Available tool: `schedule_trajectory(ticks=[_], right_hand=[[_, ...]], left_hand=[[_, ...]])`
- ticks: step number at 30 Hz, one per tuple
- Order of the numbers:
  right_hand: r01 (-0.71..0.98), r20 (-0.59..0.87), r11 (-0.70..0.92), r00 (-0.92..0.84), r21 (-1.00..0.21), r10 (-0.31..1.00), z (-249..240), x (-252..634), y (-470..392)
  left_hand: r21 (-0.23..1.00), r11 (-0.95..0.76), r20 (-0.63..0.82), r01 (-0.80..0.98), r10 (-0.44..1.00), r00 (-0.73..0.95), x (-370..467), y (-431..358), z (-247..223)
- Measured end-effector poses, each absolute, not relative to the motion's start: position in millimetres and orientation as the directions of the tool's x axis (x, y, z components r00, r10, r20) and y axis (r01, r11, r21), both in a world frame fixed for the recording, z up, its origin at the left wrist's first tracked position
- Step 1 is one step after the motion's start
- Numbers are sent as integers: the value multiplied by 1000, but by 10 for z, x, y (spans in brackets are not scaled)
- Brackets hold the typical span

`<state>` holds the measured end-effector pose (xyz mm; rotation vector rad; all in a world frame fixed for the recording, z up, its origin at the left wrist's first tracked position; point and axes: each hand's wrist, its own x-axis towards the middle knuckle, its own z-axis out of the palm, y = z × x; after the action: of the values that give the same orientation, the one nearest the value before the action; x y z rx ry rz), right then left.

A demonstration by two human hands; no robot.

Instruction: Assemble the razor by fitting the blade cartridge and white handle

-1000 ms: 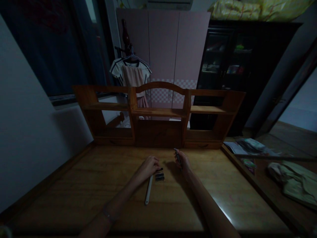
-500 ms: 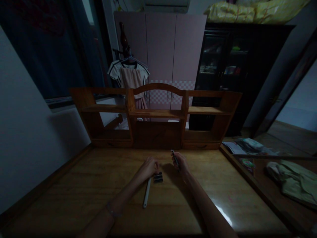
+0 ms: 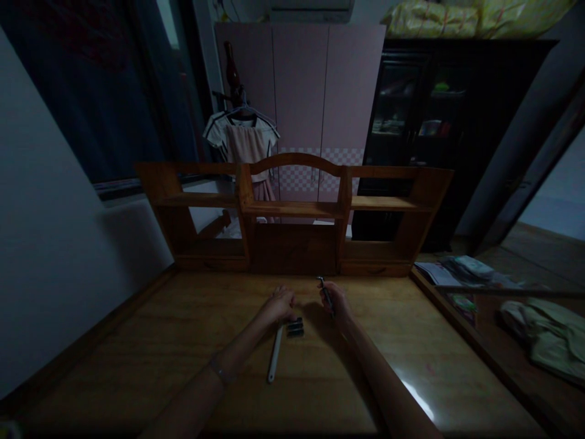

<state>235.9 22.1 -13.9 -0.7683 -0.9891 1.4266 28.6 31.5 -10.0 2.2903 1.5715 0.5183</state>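
On a wooden desk (image 3: 183, 341) my right hand (image 3: 337, 303) grips a thin dark pen-like tool (image 3: 325, 291) that points up and away from me. My left hand (image 3: 278, 306) rests curled on the desk, its fingertips over the top end of a white stick (image 3: 275, 356) and beside a small dark clip-like stack (image 3: 295, 328). Whether the left hand pinches anything is hidden in the dim light. The two hands are about a hand's width apart.
A wooden shelf unit (image 3: 292, 210) stands along the desk's back edge. A white wall closes the left side. Papers (image 3: 461, 271) and a crumpled cloth (image 3: 543, 338) lie on the surface to the right. A pink wardrobe (image 3: 301, 97) and a dark cabinet stand behind.
My left hand has drawn in over the small dark stack and the stick's top end. The right hand keeps the tool upright, almost still. The view shifts slightly.
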Motion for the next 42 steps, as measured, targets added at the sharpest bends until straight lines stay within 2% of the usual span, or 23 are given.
schedule_trajectory(ticks=[6, 10, 14, 21, 27, 30, 33, 37, 42], right_hand=[[-444, 72, 31, -77, -895, 994, -172, 2363, 256], [-454, 64, 29, -62, -891, 996, -212, 2361, 292], [-456, 31, -10, -82, -890, 996, -230, 2339, 283], [-459, 19, -27, -96, -888, 995, -222, 2329, 258], [-460, 38, -5, -83, -888, 996, -215, 2328, 256], [-452, 37, -5, -84, -892, 996, -226, 2320, 259], [-457, 20, -19, -82, -889, 996, -245, 2321, 273], [-466, 7, -33, -84, -884, 996, -255, 2325, 292], [-482, -3, -56, -110, -875, 994, -218, 2306, 260]], left_hand=[[475, -365, 286, 801, 925, 251, 173, -142, -17], [468, -280, 264, 838, 949, 171, 35, -546, -32], [425, -238, 183, 873, 968, 174, -28, -812, -58], [401, -161, 91, 902, 987, 136, -4, -779, -64], [463, -143, 159, 875, 984, 77, -158, -356, 39], [525, -132, 172, 841, 984, 47, -186, -101, 196], [601, -190, 237, 777, 970, 54, -138, 43, 284], [678, -248, 347, 692, 938, -4, -53, 70, 158], [753, -224, 293, 618, 956, -10, -12, 77, -115]])
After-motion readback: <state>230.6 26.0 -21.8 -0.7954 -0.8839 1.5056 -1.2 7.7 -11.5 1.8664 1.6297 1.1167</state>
